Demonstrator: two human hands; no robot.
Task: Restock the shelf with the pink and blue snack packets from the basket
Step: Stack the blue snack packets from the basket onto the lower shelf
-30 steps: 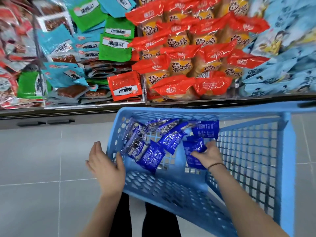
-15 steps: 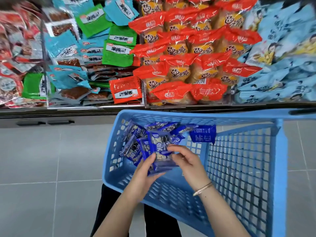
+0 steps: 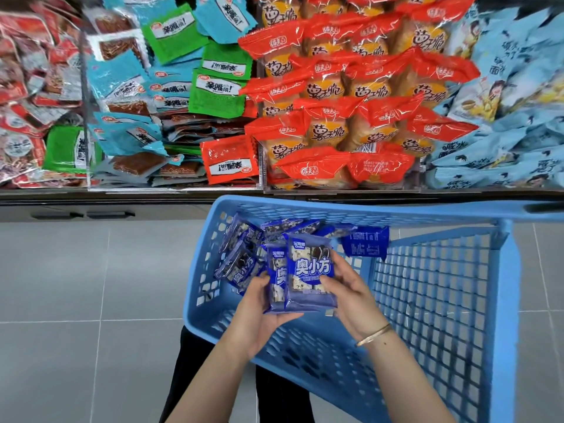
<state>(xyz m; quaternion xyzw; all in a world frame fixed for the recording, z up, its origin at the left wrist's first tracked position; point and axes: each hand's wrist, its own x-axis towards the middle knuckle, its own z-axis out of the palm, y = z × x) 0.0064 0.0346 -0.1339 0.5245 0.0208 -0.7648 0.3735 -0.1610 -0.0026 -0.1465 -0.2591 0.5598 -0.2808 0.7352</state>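
A light blue plastic basket [image 3: 442, 300] stands on the floor in front of the shelf. Several dark blue snack packets [image 3: 241, 254] lie in its far left corner, one more [image 3: 364, 244] against the far wall. Over the basket I hold two blue packets [image 3: 309, 270] upright, one behind the other. My left hand [image 3: 262, 312] cups them from below and the left. My right hand [image 3: 351, 300] grips their right edge with thumb on the front. No pink packets are visible.
The shelf [image 3: 274, 190] runs across the top, packed with red, green and teal packets [image 3: 171, 96] on the left, orange-red ones [image 3: 351, 102] in the middle and pale blue bags [image 3: 503, 117] on the right. Grey tiled floor [image 3: 91, 285] lies to the left.
My right hand picked up packets in the basket, my left hand left the rim and joined it. Both hands have raised the two packets and turned them face up.
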